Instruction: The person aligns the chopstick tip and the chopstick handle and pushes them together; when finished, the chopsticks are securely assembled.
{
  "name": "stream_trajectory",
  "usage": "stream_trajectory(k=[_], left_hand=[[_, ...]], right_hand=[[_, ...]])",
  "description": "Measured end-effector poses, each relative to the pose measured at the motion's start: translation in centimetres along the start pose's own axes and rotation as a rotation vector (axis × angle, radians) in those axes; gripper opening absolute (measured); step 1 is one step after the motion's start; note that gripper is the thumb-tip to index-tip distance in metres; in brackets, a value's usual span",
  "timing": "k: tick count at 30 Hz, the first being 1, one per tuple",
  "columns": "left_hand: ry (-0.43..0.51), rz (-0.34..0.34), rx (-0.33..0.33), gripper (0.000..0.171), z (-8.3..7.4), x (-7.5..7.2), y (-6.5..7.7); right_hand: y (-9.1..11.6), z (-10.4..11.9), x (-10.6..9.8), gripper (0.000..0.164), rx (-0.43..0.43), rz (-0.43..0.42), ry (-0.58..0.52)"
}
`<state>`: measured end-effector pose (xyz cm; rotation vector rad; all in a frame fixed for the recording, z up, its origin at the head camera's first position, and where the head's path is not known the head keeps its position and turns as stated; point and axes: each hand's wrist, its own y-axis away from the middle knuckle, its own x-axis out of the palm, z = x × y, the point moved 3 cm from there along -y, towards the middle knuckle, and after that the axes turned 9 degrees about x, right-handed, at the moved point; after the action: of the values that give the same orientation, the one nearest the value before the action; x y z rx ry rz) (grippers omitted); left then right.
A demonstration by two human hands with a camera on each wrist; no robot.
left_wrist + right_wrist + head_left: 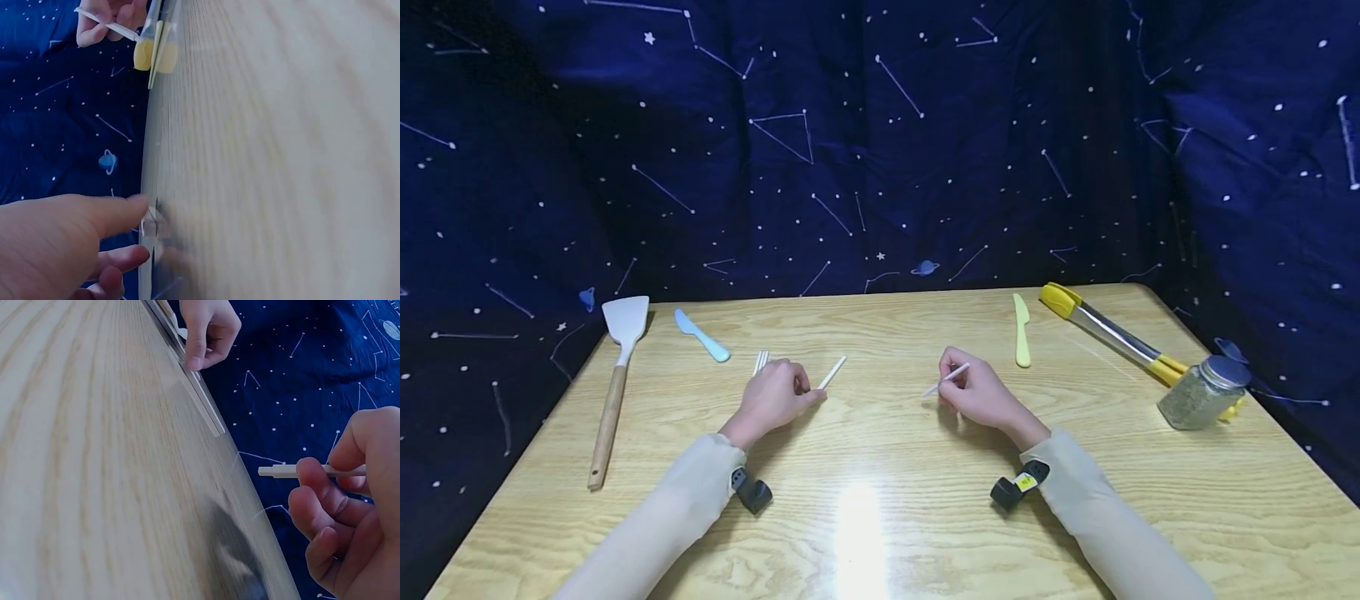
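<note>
In the head view my right hand point(977, 396) pinches a thin white stick point(931, 389) between thumb and fingers, tilted above the table. The right wrist view shows the narrower, stepped end of that stick point(275, 470). My left hand point(778, 396) is low over the table, its thumb at the near end of a similar white stick point(832, 372) lying there. White fork tines point(762, 360) show behind this hand, which hides the rest of the fork. In the left wrist view a gap parts the thumb point(128, 209) from the forefinger.
A pale blue knife point(703, 336) and a white spatula point(616, 392) with wooden handle lie to the left. A yellow knife point(1022, 332), yellow-tipped tongs point(1112, 333) and a lidded glass jar point(1198, 400) are to the right. A dark starry curtain hangs beyond the wooden table point(865, 442).
</note>
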<state>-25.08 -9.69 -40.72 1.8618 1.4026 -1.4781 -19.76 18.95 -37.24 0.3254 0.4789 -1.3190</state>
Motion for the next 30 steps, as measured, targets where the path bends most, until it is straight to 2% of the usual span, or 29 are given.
stream_trajectory(k=[4,7,10,14,17,19,25,30], left_hand=[[-0.005,0.007,0.019,0.022,0.0,0.2,0.1],[-0.015,-0.017,0.048,0.019,-0.2,0.2,0.0],[-0.018,-0.045,0.055,0.018,-0.3,0.1,0.1],[0.039,-0.078,0.1,0.016,-0.9,0.0,0.2],[0.108,-0.087,0.156,0.013,-1.5,0.0,0.3],[0.143,-0.086,0.171,0.012,-2.0,0.0,0.5],[0.2,-0.106,0.148,0.014,-3.3,-0.4,1.4],[0.224,-0.139,0.169,0.013,-4.1,-0.6,2.1]], right_hand=[[-0.1,0.0,0.1,0.012,0.011,0.004,0.003],[-0.3,-0.1,0.2,0.012,0.009,-0.001,0.003],[-0.9,-1.2,0.2,0.011,0.007,-0.006,-0.002],[-1.7,-2.9,0.3,0.01,0.014,-0.014,-0.053],[-1.8,-3.2,0.1,0.009,0.002,-0.042,-0.114],[-1.8,-3.2,-0.1,0.009,-0.014,-0.066,-0.14],[-1.6,-2.6,-0.5,0.008,-0.039,-0.112,-0.143],[-1.4,-1.5,-0.6,0.004,-0.052,-0.097,-0.204]])
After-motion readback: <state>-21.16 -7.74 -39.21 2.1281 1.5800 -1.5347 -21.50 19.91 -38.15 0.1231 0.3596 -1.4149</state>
